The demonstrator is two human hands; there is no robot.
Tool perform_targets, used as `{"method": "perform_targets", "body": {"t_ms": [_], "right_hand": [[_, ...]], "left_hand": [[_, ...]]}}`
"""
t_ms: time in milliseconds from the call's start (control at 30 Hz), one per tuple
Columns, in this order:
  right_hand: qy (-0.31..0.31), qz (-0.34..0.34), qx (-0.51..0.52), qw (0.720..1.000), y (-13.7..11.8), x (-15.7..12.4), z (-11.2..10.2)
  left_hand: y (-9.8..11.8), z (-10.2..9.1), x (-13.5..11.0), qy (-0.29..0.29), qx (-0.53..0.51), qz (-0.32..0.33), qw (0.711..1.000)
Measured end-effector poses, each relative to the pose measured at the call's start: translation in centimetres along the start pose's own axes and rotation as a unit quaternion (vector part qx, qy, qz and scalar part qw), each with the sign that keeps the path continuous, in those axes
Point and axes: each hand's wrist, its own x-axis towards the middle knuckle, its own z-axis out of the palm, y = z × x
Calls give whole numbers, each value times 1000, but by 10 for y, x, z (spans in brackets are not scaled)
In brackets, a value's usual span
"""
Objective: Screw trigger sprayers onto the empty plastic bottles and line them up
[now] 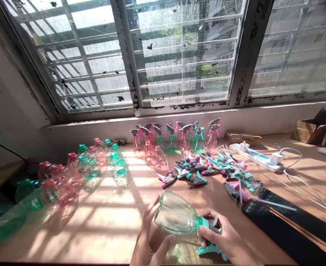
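Observation:
Low over the near edge of the table, a clear green spray bottle (176, 214) lies on its side in the air, base to the left. My left hand (151, 236) cups the base end, fingers along its far side and thumb below. Around the teal collar and grey-and-teal trigger head at the other end, my right hand (218, 232) is closed. Beyond my hands lies a pile of loose trigger heads (197, 181), grey with pink or teal parts. One grey-and-pink trigger head (167, 179) sits at the pile's left side.
Open pink bottles (59, 177) and green bottles (118, 162) stand on the left. Bottles with trigger heads (171, 138) line the window wall. On the right are a white power strip (257, 157) with cables, two dark phones (298, 218) and a cardboard box (306, 131).

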Motion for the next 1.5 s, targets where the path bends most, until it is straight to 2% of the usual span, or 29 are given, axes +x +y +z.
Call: {"method": "perform_targets", "body": {"t_ms": [200,367,433,667,800,900,967,1133,1267,1500], "right_hand": [[1,14,20,1000,-6,-2,1],[-4,-5,55,998,-11,0,-2],[-6,0,66,998,-10,0,-2],[-20,5,34,999,-4,-2,-3],[-17,6,42,999,-9,-3,-2],[-6,7,62,998,-14,-3,-1],[-3,4,68,998,-14,-2,0],[-15,-4,39,999,-3,0,-2],[-19,0,12,1000,-1,0,-3],[-14,-3,20,1000,-9,-2,1]], "left_hand": [[7,-5,6,-14,-33,-22,999],[8,-7,8,-24,72,39,996],[5,-7,8,-38,69,49,996],[-9,-6,2,-19,-14,-8,1000],[-4,-5,4,-40,22,-22,999],[2,-4,7,-26,69,8,997],[2,-3,7,-19,61,15,998],[-3,-6,4,-39,7,-30,999],[-3,-5,4,-40,3,-36,999],[6,-8,8,-36,84,25,995]]}}
